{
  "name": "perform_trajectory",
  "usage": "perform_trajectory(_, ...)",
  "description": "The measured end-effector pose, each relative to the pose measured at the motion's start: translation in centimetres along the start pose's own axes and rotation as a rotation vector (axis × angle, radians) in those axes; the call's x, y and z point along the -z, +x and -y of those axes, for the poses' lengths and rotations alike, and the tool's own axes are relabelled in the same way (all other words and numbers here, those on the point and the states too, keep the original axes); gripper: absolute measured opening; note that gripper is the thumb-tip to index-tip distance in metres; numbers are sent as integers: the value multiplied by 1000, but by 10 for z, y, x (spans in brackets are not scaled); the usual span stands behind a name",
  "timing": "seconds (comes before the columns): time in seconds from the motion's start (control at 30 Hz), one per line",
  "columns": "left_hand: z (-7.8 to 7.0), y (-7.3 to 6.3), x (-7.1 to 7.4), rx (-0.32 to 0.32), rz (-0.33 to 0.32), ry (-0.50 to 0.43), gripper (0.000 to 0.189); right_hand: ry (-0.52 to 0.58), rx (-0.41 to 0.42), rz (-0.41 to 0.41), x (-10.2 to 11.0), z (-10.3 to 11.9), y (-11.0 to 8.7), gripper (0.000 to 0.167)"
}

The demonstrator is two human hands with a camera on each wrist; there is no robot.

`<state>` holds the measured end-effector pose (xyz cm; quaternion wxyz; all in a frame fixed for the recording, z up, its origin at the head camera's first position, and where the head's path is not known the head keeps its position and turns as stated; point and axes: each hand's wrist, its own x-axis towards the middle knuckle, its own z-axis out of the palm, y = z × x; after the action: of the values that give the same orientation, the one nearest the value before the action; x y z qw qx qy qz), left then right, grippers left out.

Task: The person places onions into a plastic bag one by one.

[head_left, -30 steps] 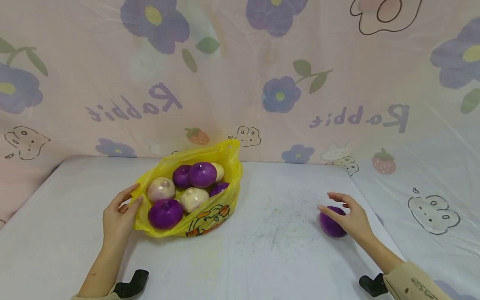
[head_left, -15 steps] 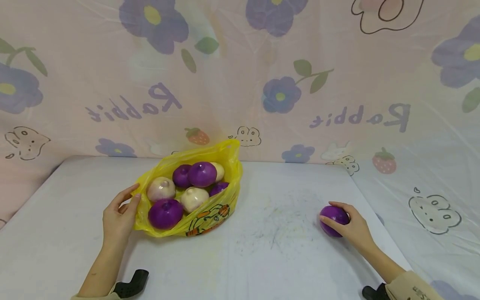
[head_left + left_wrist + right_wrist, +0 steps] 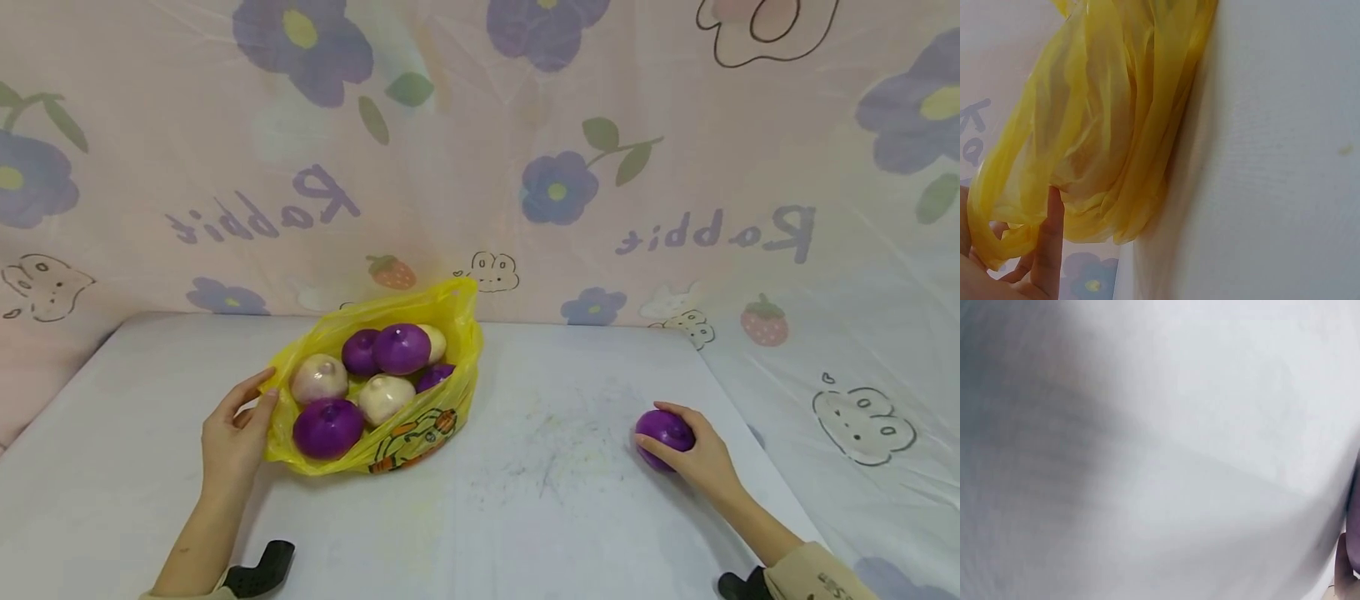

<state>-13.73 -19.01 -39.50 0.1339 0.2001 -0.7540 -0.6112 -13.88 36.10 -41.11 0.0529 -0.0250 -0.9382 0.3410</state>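
On the left of the table, a yellow plastic bag (image 3: pixel 467 358) lies with its mouth spread wide. Inside it are several shiny round onions, among them a purple onion (image 3: pixel 327 428) at the front and a white onion (image 3: pixel 386 399). My left hand (image 3: pixel 234 433) pinches the bag's left rim between thumb and fingers; the left wrist view shows the yellow film (image 3: pixel 1104 125) bunched by the fingers (image 3: pixel 1050 244). Over on the right, my right hand (image 3: pixel 705 458) grips another purple onion (image 3: pixel 665 435), thumb at the near side and fingers behind. Only a sliver of that onion (image 3: pixel 1354 531) enters the right wrist view.
The white table (image 3: pixel 525 517) has dark smudges between the bag and the right hand. Behind it hangs a printed cloth (image 3: pixel 450 167), which also drops past the table's right edge. Black wrist mounts (image 3: pixel 262 569) sit at both cuffs.
My right hand has come down and its fingers have closed round the purple onion, which has tipped so its top shows. The left hand and the bag hold their place.
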Motion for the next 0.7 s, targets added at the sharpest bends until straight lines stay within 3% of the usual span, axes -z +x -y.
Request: perform_trajectory(0.7,-2,-2,1,13,5,-17,40,34,29,4,1,30,18,69)
